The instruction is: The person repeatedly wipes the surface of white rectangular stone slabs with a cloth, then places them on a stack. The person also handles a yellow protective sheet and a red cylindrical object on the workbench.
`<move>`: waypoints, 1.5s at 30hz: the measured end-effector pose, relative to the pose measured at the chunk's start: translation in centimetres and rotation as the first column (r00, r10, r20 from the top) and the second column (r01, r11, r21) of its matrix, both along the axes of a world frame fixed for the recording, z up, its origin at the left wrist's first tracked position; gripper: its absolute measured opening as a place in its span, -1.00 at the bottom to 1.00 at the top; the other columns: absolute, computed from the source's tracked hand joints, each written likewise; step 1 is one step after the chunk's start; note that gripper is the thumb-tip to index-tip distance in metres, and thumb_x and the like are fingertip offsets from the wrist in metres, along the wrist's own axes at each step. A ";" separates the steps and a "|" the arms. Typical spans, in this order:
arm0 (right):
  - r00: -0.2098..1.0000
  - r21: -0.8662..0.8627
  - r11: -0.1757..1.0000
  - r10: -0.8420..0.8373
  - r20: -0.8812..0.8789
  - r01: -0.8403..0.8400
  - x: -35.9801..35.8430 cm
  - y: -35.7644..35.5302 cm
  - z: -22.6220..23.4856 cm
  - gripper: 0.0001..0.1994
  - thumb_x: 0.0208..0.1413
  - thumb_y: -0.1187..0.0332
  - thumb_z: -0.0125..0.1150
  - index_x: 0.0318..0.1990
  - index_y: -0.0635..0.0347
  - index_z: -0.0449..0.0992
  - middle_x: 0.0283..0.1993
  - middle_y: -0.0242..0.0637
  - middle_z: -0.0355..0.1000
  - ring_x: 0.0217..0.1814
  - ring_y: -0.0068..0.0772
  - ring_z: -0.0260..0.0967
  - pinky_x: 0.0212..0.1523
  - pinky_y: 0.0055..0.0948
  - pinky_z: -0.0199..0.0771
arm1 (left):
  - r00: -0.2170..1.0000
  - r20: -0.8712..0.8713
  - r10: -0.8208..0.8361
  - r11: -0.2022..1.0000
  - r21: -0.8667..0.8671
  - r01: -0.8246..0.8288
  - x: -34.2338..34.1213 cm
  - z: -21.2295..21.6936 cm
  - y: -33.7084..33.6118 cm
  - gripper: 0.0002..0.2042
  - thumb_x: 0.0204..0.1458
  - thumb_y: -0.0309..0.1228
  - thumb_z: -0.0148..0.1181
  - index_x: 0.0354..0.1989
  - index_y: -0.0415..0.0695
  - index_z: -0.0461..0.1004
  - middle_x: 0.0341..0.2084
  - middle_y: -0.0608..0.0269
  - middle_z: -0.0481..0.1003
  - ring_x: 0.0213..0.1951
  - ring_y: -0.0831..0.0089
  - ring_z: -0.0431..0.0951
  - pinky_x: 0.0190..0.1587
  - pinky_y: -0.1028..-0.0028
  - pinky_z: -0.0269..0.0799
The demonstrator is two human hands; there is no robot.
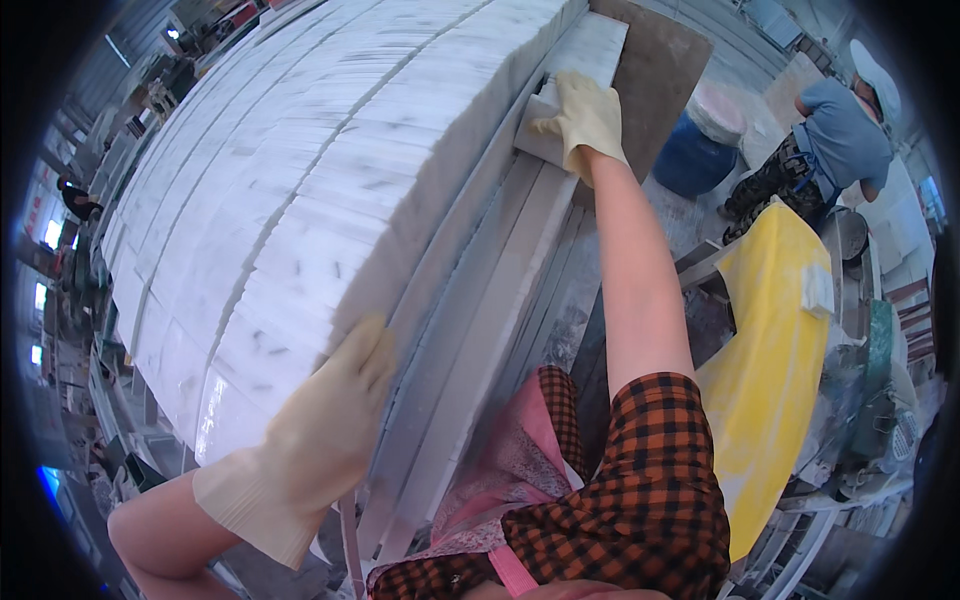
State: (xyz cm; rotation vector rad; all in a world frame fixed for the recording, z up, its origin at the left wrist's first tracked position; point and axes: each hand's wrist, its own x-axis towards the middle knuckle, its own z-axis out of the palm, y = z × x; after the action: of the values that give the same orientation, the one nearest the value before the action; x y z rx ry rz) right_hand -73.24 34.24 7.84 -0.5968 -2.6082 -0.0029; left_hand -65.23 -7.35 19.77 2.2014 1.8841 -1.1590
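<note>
- We lay our left hand [325, 425], in a pale yellow glove, flat with the fingers spread on the near end of the stack of white marble tiles [310, 190]; it presses and grips nothing.
- Our right hand [585, 115], gloved alike, curls over a marble strip [575, 80] at the far end of the stack, grasping its edge.
- The stack stands on edge along the bench, just left of several long strips [480, 320].
- We judge the marble heavy, stiff and brittle, smooth enough to slip; the end faces give the best hold.
- No labels show; a yellow sheet [765, 380] lies at right, a blue barrel [695, 160] beyond, beside a crouching person [835, 135].
</note>
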 end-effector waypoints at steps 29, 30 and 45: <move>0.741 -0.776 0.221 -0.235 -0.630 -0.590 2.1 3.8 -6.6 -0.20 0.45 -0.32 -0.47 0.58 0.08 0.03 0.58 -0.25 0.11 0.58 -0.30 0.07 0.54 -0.32 0.02 | 0.998 0.005 -0.062 0.995 0.081 0.061 -0.5 -0.2 0.7 -0.57 -0.05 -0.34 0.07 -0.11 -0.46 0.58 0.02 -0.11 0.54 0.22 0.00 0.41 0.45 0.04 0.08; 0.742 -0.796 0.163 -0.293 -0.603 -0.583 2.0 3.6 -6.9 -0.20 0.45 -0.32 -0.48 0.58 0.08 0.03 0.58 -0.25 0.10 0.58 -0.30 0.06 0.54 -0.32 0.01 | 0.998 -0.003 -0.071 0.995 0.067 0.071 -0.4 0.0 0.7 -0.57 -0.06 -0.34 0.07 -0.11 -0.46 0.58 0.02 -0.11 0.54 0.22 0.00 0.41 0.45 0.05 0.09; 0.861 -0.733 0.539 -0.028 -0.507 -0.414 1.4 8.9 -8.4 -0.27 0.39 -0.18 -0.17 0.48 0.20 0.19 0.52 -0.13 0.19 0.56 -0.18 0.10 0.52 -0.23 0.05 | 0.995 0.092 -0.043 0.990 0.140 0.030 -0.3 0.0 1.1 -0.60 -0.12 -0.35 0.08 -0.21 -0.45 0.60 -0.11 -0.08 0.57 0.13 0.00 0.46 0.39 0.08 0.17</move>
State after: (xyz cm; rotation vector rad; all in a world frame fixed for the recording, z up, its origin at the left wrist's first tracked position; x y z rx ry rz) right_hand -71.83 43.13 -0.53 -0.4802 -2.0293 1.3649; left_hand -65.57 -6.23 19.81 2.3246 1.9496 -0.9362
